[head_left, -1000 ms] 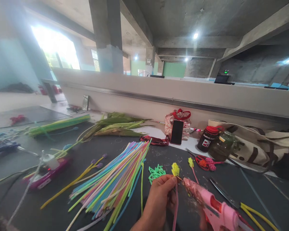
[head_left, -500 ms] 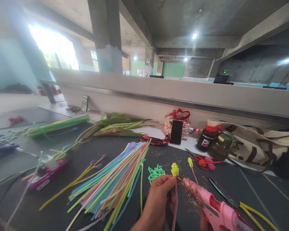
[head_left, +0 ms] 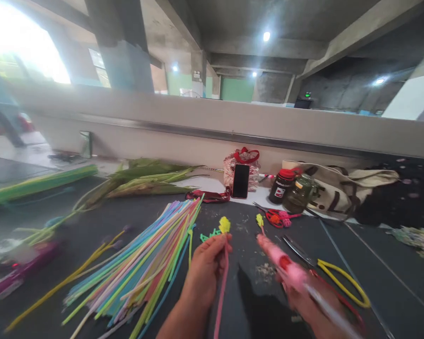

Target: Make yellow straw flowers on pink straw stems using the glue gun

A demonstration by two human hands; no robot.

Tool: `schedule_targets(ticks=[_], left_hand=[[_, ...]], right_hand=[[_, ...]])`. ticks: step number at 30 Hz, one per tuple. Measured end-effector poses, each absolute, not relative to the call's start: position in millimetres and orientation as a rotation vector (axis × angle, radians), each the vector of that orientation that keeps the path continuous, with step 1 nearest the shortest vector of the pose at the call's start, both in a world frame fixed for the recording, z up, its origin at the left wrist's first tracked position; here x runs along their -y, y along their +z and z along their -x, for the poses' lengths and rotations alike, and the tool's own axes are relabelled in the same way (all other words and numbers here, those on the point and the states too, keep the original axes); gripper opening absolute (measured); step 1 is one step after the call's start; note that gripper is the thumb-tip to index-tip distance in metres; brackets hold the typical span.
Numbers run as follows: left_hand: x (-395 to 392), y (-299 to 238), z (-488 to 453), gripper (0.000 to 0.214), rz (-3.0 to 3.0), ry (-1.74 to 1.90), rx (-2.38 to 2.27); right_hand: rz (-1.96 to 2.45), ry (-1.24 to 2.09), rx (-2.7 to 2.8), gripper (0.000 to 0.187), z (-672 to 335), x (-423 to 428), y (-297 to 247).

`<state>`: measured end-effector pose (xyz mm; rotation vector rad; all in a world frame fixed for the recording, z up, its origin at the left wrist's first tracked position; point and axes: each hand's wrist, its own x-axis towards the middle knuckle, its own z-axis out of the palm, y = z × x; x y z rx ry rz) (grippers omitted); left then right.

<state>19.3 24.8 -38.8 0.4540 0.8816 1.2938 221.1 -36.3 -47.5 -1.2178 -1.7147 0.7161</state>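
My left hand is closed round a pink pipe-cleaner stem topped with a yellow tuft, held upright over the dark table. My right hand, blurred by motion, grips a pink glue gun. The gun's nozzle points up-left and stands a short way to the right of the stem, apart from it. A second yellow tuft on a pink stem lies on the table behind the gun.
A fan of coloured pipe cleaners lies left of my hands. Green leaves, a phone, two jars, red scissors, a cloth bag and yellow-handled pliers sit behind and right. Another glue gun lies far left.
The view has swung to the right and things appear shifted left. The glue gun's nozzle has drawn away from the yellow tuft to the right, and my right hand is now blurred.
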Motion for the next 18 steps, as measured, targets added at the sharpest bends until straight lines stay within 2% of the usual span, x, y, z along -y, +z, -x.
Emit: schedule_targets(ticks=[2, 5, 10, 13, 16, 18], left_hand=[[-27.7, -36.6, -12.5, 0.020, -0.418, 1.324, -0.848], [-30.4, -33.1, -7.6, 0.014, -0.343, 1.258, -0.827], [-26.3, -34.0, -14.8, 0.008, -0.353, 1.153, -0.810], [-22.5, -38.8, -20.8, 0.011, -0.388, 1.113, -0.809], [-20.0, -40.9, -25.3, 0.013, -0.390, 1.051, -0.771], [-18.5, -39.9, -28.1, 0.014, -0.383, 1.019, -0.740]], right_hand=[[1.268, 0.636, 1.846, 0.020, -219.8, 31.4, -53.1], [1.413, 0.348, 2.157, 0.028, -209.2, 31.6, -71.7], [1.535, 0.086, 2.212, 0.031, -187.2, 42.7, -94.7], [1.491, 0.102, 2.226, 0.037, -195.2, 41.1, -82.2], [1.532, 0.279, 2.096, 0.023, -228.9, 31.5, -58.9], [1.616, 0.281, 2.023, 0.022, -259.3, 24.5, -47.5]])
